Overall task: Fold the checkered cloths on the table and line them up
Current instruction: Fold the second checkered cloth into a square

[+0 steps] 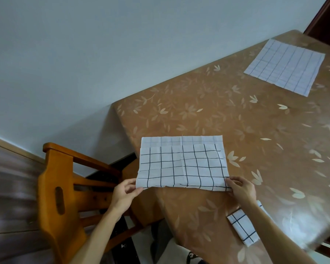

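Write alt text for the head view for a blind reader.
The left hand and right hand pinch the near corners of a half-folded checkered cloth on a leaf-patterned table. A small folded cloth lies by the right forearm, an unfolded cloth at the far end, a wooden chair at left.

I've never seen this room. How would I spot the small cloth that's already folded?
Find the brown leaf-patterned table. At its near edge, partly under the person's right forearm, lies the small folded cloth. Unlike the larger half-folded cloth beyond it and the flat cloth at the far corner, it is a compact packet showing only a few dark grid squares.
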